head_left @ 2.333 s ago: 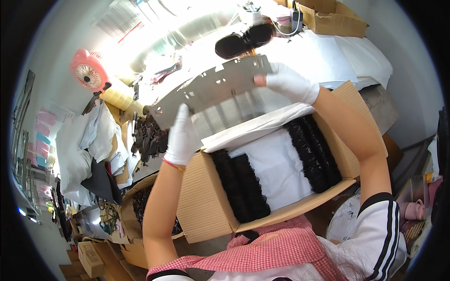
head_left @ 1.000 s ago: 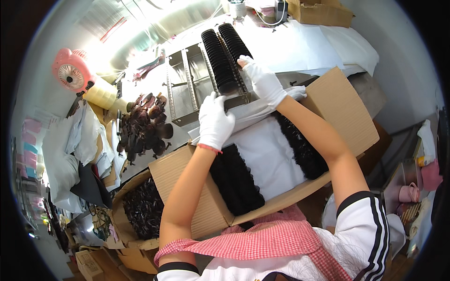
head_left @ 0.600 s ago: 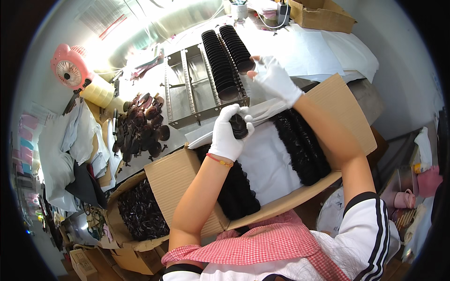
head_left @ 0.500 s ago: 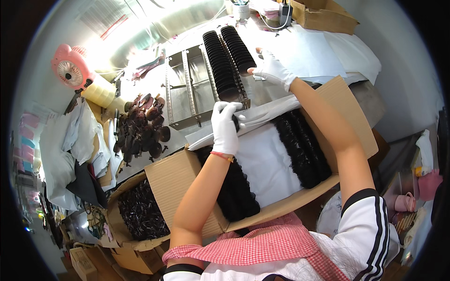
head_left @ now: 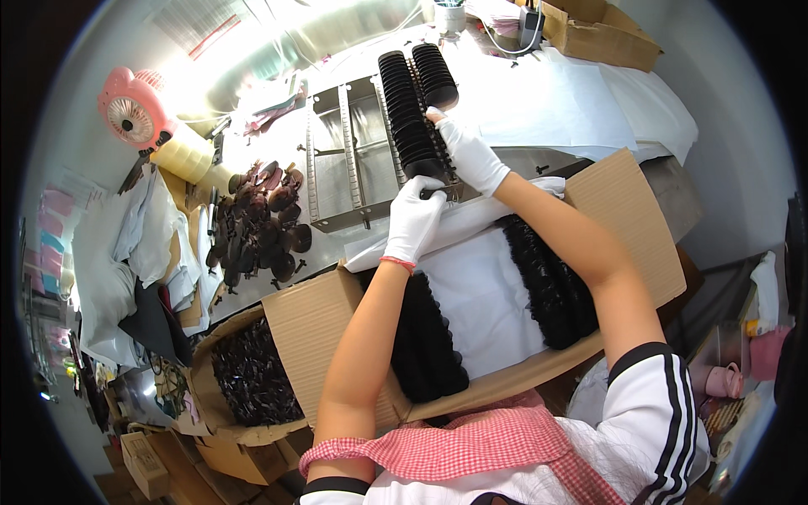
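A metal rack (head_left: pixel 359 202) on the worktable carries a long row of black lens-like discs (head_left: pixel 408 118), with a shorter row (head_left: pixel 435 76) to its right. My left hand (head_left: pixel 415 220), in a white glove, is closed at the near end of the long row. A small dark lens-like disc shows between its thumb and fingers. My right hand (head_left: pixel 473 156), gloved with bare fingertips, reaches to the rack's right side, just below the short row. Its fingers are pressed together, and what they may pinch is hidden.
Below my hands an open cardboard box (head_left: pixel 635 219) contains black stacked rows and white sheeting (head_left: pixel 480 295). Brown lens-like pieces (head_left: pixel 265 223) are heaped left of the rack. Dark pieces fill another box (head_left: pixel 257 370). A pink fan (head_left: pixel 135 118) and papers (head_left: pixel 539 109) stand farther off.
My right hand has come left and nearer, against the rack, its fingers closing from a spread pose. My left hand has moved up to the long row. The short row looks shorter.
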`<state>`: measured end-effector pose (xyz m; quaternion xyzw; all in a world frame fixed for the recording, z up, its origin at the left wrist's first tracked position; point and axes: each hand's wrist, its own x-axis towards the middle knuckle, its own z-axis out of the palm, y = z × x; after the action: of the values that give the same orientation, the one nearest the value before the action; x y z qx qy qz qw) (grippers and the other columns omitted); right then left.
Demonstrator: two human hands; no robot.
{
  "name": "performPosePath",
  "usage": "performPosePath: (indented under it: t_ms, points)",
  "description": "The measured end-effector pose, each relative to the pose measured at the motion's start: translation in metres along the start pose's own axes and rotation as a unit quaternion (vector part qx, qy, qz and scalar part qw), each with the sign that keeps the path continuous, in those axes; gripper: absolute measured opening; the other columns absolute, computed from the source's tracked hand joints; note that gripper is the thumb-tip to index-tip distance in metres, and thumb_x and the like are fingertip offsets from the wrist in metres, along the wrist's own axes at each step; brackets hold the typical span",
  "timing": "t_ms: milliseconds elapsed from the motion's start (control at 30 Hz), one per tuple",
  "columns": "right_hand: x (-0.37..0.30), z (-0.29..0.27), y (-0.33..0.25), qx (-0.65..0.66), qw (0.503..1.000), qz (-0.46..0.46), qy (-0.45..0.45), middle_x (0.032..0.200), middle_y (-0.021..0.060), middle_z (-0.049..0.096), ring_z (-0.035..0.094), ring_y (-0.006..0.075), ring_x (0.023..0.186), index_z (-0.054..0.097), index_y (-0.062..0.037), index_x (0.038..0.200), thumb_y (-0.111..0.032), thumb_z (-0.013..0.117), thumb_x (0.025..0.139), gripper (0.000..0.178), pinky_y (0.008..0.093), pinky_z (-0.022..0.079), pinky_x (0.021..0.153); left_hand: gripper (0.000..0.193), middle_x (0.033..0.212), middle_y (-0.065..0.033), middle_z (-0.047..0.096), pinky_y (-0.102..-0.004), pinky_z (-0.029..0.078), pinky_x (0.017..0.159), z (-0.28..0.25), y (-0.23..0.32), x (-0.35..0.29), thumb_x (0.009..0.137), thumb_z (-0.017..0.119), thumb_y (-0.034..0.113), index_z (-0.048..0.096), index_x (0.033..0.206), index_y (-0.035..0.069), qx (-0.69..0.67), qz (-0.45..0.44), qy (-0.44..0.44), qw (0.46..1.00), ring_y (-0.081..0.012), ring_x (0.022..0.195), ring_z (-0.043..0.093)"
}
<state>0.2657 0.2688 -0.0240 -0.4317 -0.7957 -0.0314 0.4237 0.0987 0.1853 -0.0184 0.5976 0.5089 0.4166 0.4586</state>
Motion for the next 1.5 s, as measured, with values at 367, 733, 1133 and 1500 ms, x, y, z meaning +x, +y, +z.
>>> performPosePath:
  t_ms: [367, 733, 1133, 1500]
  points:
    - [-0.009, -0.101, -0.099, 0.066, 0.992, 0.016, -0.11, 0.126, 0.0208, 0.064, 0.063, 0.0332, 0.115, 0.055, -0.0001, 0.133, -0.011, 0.066, 0.085, 0.05, 0.0369, 0.051, 0.097, 0.057, 0.132, -0.007, 0.053, -0.0475, 0.046, 0.101, 0.008, 0.073, -0.033, 0.098, 0.055, 0.054, 0.044, 0.14, 0.017, -0.592, -0.19, -0.036, 0.782, -0.0249, 0.12, 0.054]
    - [0.067, -0.046, 0.048, 0.14, 0.946, 0.285, -0.072, 0.137, 0.0246, 0.054, 0.053, 0.0285, 0.128, 0.045, 0.0057, 0.142, -0.021, 0.074, 0.086, 0.069, 0.0358, 0.046, 0.104, 0.015, 0.095, -0.0057, 0.064, -0.0245, 0.047, 0.057, 0.011, 0.035, -0.018, 0.089, 0.062, 0.007, 0.054, 0.101, 0.006, -0.137, -0.067, 0.04, 0.987, -0.0071, 0.071, 0.055]
    - [0.052, 0.014, 0.06, 0.111, 0.992, 0.041, -0.04, 0.124, 0.0194, 0.066, 0.065, 0.0288, 0.11, 0.059, -0.0022, 0.133, 0.005, 0.063, 0.084, 0.05, 0.0348, 0.047, 0.102, 0.031, 0.106, -0.0146, 0.065, -0.0329, 0.046, 0.096, -0.001, 0.018, -0.006, 0.079, 0.066, 0.014, 0.068, 0.107, 0.0, 0.077, 0.015, -0.017, 0.997, -0.0268, 0.103, 0.061]
    - [0.042, -0.061, -0.04, 0.179, 0.978, 0.103, -0.041, 0.13, 0.0141, 0.063, 0.066, 0.0332, 0.105, 0.061, -0.01, 0.13, -0.002, 0.057, 0.089, 0.043, 0.0361, 0.054, 0.09, 0.038, 0.116, -0.0062, 0.064, -0.0392, 0.052, 0.091, 0.003, 0.062, -0.024, 0.098, 0.06, 0.033, 0.053, 0.131, 0.014, -0.502, -0.166, 0.036, 0.848, -0.0197, 0.103, 0.062]
